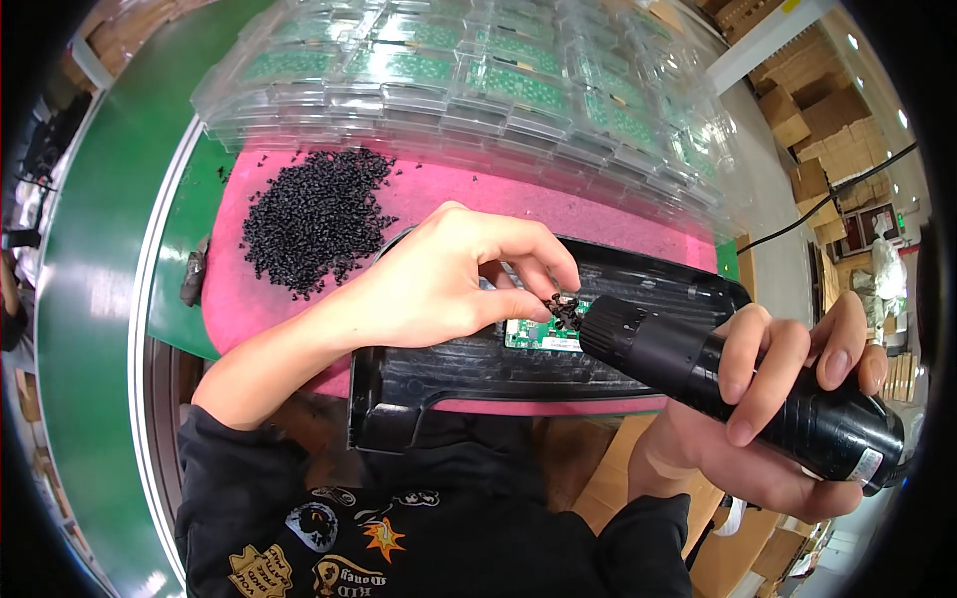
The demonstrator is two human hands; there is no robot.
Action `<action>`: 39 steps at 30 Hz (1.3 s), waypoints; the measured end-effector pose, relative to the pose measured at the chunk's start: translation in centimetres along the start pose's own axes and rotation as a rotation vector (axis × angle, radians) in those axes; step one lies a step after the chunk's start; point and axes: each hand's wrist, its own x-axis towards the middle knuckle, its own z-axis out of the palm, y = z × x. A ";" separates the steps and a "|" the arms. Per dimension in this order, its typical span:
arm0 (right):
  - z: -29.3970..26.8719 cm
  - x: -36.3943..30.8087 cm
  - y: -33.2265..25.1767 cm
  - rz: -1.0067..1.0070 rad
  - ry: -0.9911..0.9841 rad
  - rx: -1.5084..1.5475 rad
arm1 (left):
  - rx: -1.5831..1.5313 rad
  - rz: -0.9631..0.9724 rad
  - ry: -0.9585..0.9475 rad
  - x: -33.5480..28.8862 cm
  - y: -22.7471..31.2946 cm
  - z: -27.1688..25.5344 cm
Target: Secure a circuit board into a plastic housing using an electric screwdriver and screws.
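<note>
My right hand [773, 384] is wrapped round a black electric screwdriver [653, 344], its front end tilted toward the middle. With thumb and fingers, my left hand [454, 269] pinches several small black screws [564, 312] right by the tool's nose; the bit itself is hidden. Beneath both hands lies a long black plastic housing [459, 384], and a green circuit board [528, 335] sits inside it, partly covered by my fingers and the screwdriver.
A large heap of black screws [314, 219] lies on the pink mat [229, 289] at left. Stacked clear plastic trays [469, 90] with green circuit boards stand along the back. A dark cable [827, 199] hangs at right. Cardboard boxes [827, 120] are piled beyond.
</note>
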 end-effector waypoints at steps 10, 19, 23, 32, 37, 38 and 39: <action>-4.3 1.1 -0.8 0.191 -0.046 -0.128 | 0.517 0.196 -0.043 0.0 -1.4 0.4; -7.4 0.6 1.1 0.319 0.014 -0.192 | 0.774 0.163 -0.174 -0.4 -1.2 0.8; -7.6 0.5 1.3 0.311 0.057 -0.197 | 0.817 0.160 -0.193 -0.4 -1.2 0.7; -7.7 0.4 1.9 0.352 0.023 -0.184 | 0.827 0.089 -0.187 -0.5 -0.9 0.9; -7.8 0.8 2.6 0.403 -0.088 -0.298 | 0.856 0.044 -0.179 -0.5 -0.5 1.0; -7.9 0.9 2.6 0.417 -0.116 -0.320 | 0.853 0.048 -0.183 -0.4 -0.6 0.9; -7.9 0.9 2.7 0.429 -0.144 -0.343 | 0.851 0.053 -0.187 -0.4 -0.7 0.9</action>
